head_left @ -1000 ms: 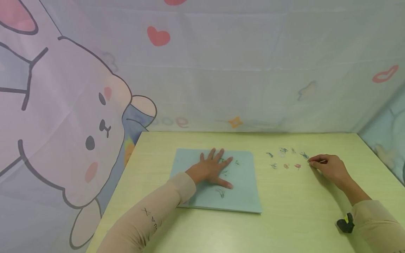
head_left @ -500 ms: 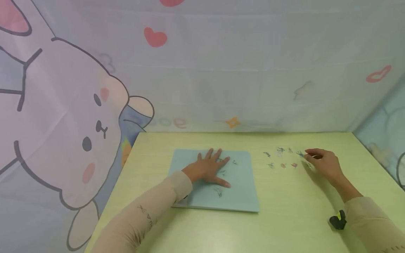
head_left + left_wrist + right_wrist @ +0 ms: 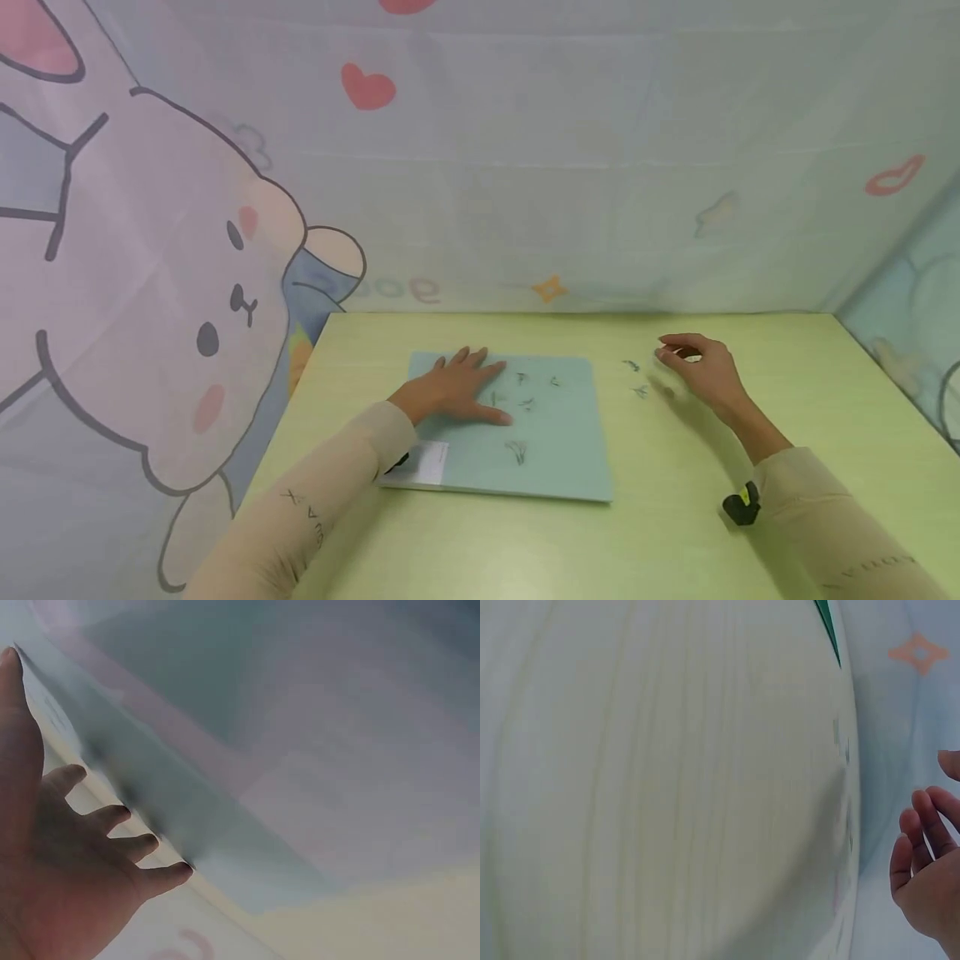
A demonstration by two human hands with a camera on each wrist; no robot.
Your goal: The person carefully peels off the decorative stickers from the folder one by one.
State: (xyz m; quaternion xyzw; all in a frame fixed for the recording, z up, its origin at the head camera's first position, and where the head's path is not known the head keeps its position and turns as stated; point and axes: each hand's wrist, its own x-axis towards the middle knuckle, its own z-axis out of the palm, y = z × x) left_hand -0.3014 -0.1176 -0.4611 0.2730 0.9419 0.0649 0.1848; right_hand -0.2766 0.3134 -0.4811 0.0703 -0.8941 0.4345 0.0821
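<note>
My left hand (image 3: pixel 457 392) lies with spread fingers on the left part of a pale blue pad (image 3: pixel 555 450). Small green sprigs (image 3: pixel 517 452) dot the pad's surface. The left wrist view shows the fingertips (image 3: pixel 180 870) along the pad. My right hand (image 3: pixel 705 371) hovers over the table at the right, fingers loosely bent. Its thumb (image 3: pixel 951 763) is apart from the fingers in the right wrist view, with nothing visible between them. Just left of it lie a small dark blue sprig (image 3: pixel 632 365) and a blue-green sprig (image 3: pixel 640 391). Other small pieces are hidden behind this hand in the head view.
A pale yellow-green table (image 3: pixel 675 517) stands against a printed cloth (image 3: pixel 570 167) at the back and left. A white label (image 3: pixel 430 463) shows at the pad's lower left corner. A black wrist camera (image 3: pixel 742 504) hangs below the right sleeve.
My left hand has slid left across the pad, uncovering a sprig and the white label. My right hand has moved left over the row of small pieces, its thumb and fingertips now apart.
</note>
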